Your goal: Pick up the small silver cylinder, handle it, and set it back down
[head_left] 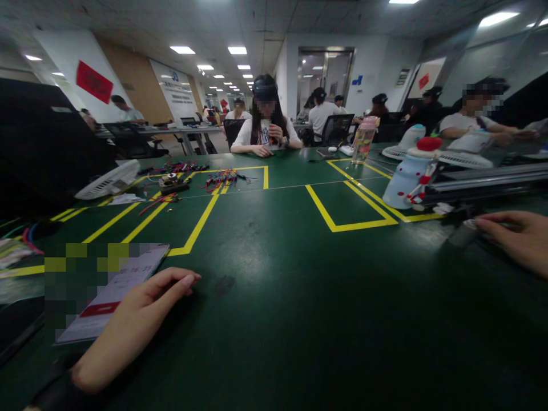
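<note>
My left hand (143, 311) rests on the green table, fingers curled in and thumb against them, with nothing visible in its grasp. It lies over the right edge of a tablet-like sheet or screen (128, 279), partly blurred out by blocks. At the far right, my right hand (520, 240) pinches the top of a small grey cylinder (463, 235) standing on the table. That cylinder is smeared, so its exact kind is unclear. Just behind it stands a light-blue bottle (400, 180) with a red top and red trim.
Yellow tape (363, 227) marks rectangles on the table (274, 319). Bundles of coloured wires (225, 180) lie left of centre, near a white fan (109, 180). Dark metal rails (483, 185) and a pink-lidded bottle (363, 140) are at right. A person (265, 128) sits opposite.
</note>
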`<state>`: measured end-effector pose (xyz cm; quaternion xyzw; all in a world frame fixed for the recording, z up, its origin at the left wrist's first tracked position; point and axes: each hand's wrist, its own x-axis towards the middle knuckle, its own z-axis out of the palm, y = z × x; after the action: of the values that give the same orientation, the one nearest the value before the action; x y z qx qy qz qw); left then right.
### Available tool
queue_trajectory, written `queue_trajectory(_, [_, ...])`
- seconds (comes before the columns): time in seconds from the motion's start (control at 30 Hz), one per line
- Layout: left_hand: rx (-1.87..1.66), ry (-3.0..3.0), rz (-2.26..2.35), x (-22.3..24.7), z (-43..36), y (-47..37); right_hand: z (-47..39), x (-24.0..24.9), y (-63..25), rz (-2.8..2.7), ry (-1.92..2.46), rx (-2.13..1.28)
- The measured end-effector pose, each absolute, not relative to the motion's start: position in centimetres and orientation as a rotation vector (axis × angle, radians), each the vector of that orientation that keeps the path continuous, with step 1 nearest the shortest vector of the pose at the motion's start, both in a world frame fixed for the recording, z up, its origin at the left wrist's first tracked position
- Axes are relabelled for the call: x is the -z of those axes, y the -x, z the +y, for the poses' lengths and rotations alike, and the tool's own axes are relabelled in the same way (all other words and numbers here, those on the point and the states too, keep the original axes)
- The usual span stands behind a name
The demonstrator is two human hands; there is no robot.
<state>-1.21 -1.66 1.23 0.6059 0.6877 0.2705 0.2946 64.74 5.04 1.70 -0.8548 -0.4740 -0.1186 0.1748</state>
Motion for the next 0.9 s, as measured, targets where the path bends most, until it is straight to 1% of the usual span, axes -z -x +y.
queue_trajectory(0.1, [-0.714, -1.599, 1.813, -0.7, -1.5, 1.7, 4.8, -2.0, -64.3, -1.278, 2.501, 0.286])
queue_trajectory(0.2, [-0.730, -1.581, 1.811, -0.7, -1.5, 1.7, 4.8, -2.4, -63.7, -1.277, 2.487, 0.258])
queue_trajectory(0.3, [-0.732, -1.573, 1.824, -0.9, -1.5, 1.5, 4.9, -3.4, -62.7, -1.266, 2.525, 0.108])
queue_trajectory(0.4, [-0.729, -1.564, 1.832, -1.0, -1.5, 1.2, 4.7, -4.5, -61.2, -1.113, 2.542, -0.056])
queue_trajectory(0.5, [-0.727, -1.566, 1.817, -1.0, -1.5, 1.2, 4.3, -5.0, -60.0, -0.916, 2.457, -0.198])
queue_trajectory(0.67, [-0.739, -1.547, 1.812, -0.7, -1.4, 1.5, 4.4, -3.9, -60.7, -0.847, 2.211, -0.361])
queue_trajectory(0.73, [-0.740, -1.538, 1.810, -0.6, -1.5, 1.6, 4.4, -3.5, -61.1, -0.831, 2.132, -0.364])
queue_trajectory(0.83, [-0.746, -1.530, 1.801, -0.5, -1.5, 1.7, 4.3, -3.4, -61.3, -0.855, 2.238, -0.211])
queue_trajectory(0.9, [-0.744, -1.534, 1.802, -0.6, -1.5, 1.6, 4.3, -3.3, -61.4, -0.854, 2.287, -0.199])
